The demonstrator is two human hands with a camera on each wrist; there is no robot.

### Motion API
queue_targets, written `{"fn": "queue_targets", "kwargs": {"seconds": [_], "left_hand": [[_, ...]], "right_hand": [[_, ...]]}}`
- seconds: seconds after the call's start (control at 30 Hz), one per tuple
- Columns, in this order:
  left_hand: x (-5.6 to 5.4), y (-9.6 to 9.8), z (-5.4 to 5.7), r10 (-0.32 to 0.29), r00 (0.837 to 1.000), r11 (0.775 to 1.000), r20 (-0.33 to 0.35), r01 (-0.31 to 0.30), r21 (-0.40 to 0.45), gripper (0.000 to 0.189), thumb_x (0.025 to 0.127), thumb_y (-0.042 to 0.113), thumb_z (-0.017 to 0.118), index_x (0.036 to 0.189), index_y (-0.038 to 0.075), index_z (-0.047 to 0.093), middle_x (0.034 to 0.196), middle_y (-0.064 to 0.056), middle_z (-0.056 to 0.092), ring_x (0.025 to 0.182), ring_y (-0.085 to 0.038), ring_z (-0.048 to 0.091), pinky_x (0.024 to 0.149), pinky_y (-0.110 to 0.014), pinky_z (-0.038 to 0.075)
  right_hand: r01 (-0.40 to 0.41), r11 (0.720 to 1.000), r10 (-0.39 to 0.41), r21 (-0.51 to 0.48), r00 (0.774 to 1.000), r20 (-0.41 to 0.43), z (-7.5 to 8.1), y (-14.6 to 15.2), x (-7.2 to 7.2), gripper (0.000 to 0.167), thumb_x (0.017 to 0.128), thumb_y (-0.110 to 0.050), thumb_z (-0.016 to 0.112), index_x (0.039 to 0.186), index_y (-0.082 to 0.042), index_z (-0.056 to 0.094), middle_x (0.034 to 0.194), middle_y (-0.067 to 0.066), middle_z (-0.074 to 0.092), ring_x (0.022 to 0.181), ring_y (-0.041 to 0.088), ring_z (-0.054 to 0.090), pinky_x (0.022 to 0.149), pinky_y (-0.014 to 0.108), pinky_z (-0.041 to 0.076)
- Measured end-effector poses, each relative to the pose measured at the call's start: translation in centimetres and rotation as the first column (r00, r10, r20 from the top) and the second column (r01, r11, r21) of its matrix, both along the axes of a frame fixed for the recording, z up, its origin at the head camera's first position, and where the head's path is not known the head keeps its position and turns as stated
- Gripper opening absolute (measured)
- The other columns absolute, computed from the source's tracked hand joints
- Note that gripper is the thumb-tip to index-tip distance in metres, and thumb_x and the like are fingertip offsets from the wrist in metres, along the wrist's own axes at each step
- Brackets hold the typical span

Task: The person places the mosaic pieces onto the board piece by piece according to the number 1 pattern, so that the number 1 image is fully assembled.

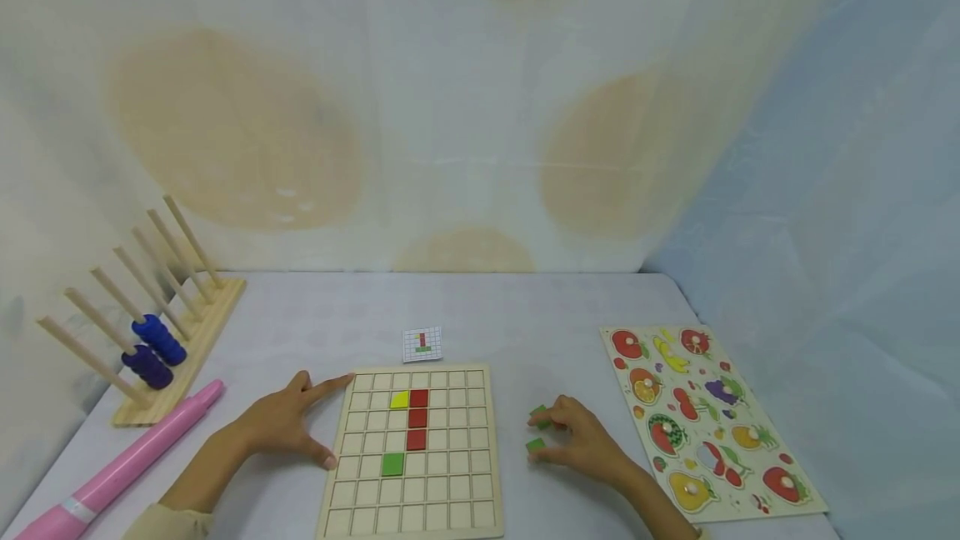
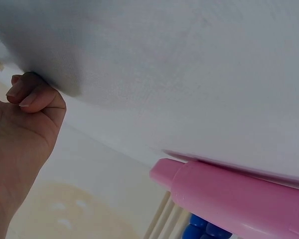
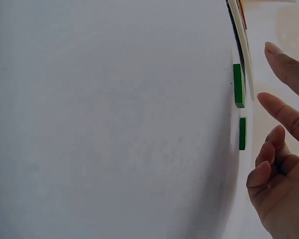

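Observation:
A wooden grid board (image 1: 457, 467) lies on the table, bearing a yellow tile (image 1: 399, 400), a column of three red tiles (image 1: 417, 418) and a green tile (image 1: 392, 464). My left hand (image 1: 279, 422) touches the board's left edge with outstretched index finger and thumb; in the left wrist view its other fingers (image 2: 37, 94) curl in. Right of the board, my right hand (image 1: 581, 447) hovers at two loose green tiles (image 1: 535, 445), index finger and thumb spread apart. The right wrist view shows both green tiles (image 3: 238, 85) on the table, apart from the fingertips (image 3: 263, 99).
A small printed grid card (image 1: 422, 344) lies behind the board. To the left stand a wooden peg rack (image 1: 191, 352) with blue and purple beads and a pink tube-like object (image 1: 135, 465). A fruit puzzle board (image 1: 712, 423) lies at right.

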State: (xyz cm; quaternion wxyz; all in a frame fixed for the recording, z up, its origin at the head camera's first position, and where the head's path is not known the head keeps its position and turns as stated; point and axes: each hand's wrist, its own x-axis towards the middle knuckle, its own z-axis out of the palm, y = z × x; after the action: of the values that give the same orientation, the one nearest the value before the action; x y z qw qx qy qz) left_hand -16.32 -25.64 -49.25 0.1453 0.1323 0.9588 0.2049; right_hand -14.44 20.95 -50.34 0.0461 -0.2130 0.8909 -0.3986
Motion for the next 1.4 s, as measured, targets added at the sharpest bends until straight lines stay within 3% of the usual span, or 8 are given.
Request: {"fn": "queue_targets", "kwargs": {"seconds": [0.3,0.53,0.77,0.9,1.07,1.4], "left_hand": [[0.2,-0.1,0.1,-0.004,1.000,1.000,-0.003,0.004,0.003,0.118,0.050,0.065,0.088,0.152,0.032,0.039,0.098,-0.007,0.035,0.071,-0.021,0.044,0.060,-0.034,0.035],[0.1,-0.2,-0.2,0.010,1.000,1.000,0.000,-0.010,0.009,0.119,0.049,0.066,0.088,0.152,0.035,0.038,0.097,-0.007,0.035,0.070,-0.020,0.043,0.060,-0.035,0.034],[0.2,-0.1,-0.2,0.012,1.000,1.000,0.004,-0.012,0.017,0.119,0.049,0.066,0.088,0.152,0.033,0.038,0.097,-0.007,0.035,0.071,-0.020,0.043,0.059,-0.034,0.034],[0.2,-0.2,-0.2,0.013,1.000,1.000,0.001,-0.013,0.011,0.119,0.049,0.066,0.088,0.152,0.034,0.038,0.098,-0.007,0.035,0.070,-0.021,0.043,0.060,-0.035,0.034],[0.2,-0.2,-0.2,0.004,1.000,1.000,-0.010,-0.004,0.008,0.119,0.049,0.067,0.088,0.151,0.035,0.038,0.097,-0.006,0.034,0.069,-0.020,0.043,0.059,-0.034,0.034],[0.0,-0.1,-0.2,-0.007,1.000,1.000,-0.006,0.007,0.020,0.118,0.050,0.067,0.088,0.152,0.034,0.039,0.097,-0.007,0.034,0.068,-0.019,0.042,0.058,-0.033,0.033]], "right_hand": [[-0.075,0.997,0.075,0.008,0.997,-0.031,-0.5,0.5,0.4,0.035,0.072,-0.030,0.088,0.100,-0.014,0.075,0.084,-0.005,0.046,0.081,0.004,0.038,0.071,0.023,0.037],[-0.070,0.997,0.071,0.034,0.997,-0.033,-0.6,0.6,0.6,0.026,0.076,-0.027,0.085,0.096,-0.018,0.072,0.086,-0.008,0.044,0.086,0.003,0.040,0.079,0.023,0.041],[-0.057,0.995,0.068,0.084,0.989,-0.132,-0.9,0.4,0.6,0.023,0.074,-0.028,0.087,0.089,-0.022,0.069,0.085,-0.012,0.041,0.084,0.001,0.039,0.075,0.021,0.040],[-0.060,0.998,0.063,0.024,0.988,-0.142,-0.7,-0.1,0.6,0.023,0.074,-0.025,0.087,0.089,-0.026,0.069,0.083,-0.011,0.044,0.084,0.002,0.041,0.076,0.022,0.041],[-0.119,0.989,0.105,-0.091,0.984,-0.142,0.2,-1.1,0.6,0.023,0.075,-0.017,0.085,0.091,-0.023,0.069,0.082,0.001,0.049,0.083,0.007,0.043,0.073,0.027,0.042],[-0.144,0.983,0.140,-0.112,0.989,-0.043,1.9,-4.6,0.7,0.022,0.075,-0.017,0.085,0.092,-0.023,0.072,0.084,0.003,0.049,0.084,0.008,0.044,0.073,0.028,0.041]]}}
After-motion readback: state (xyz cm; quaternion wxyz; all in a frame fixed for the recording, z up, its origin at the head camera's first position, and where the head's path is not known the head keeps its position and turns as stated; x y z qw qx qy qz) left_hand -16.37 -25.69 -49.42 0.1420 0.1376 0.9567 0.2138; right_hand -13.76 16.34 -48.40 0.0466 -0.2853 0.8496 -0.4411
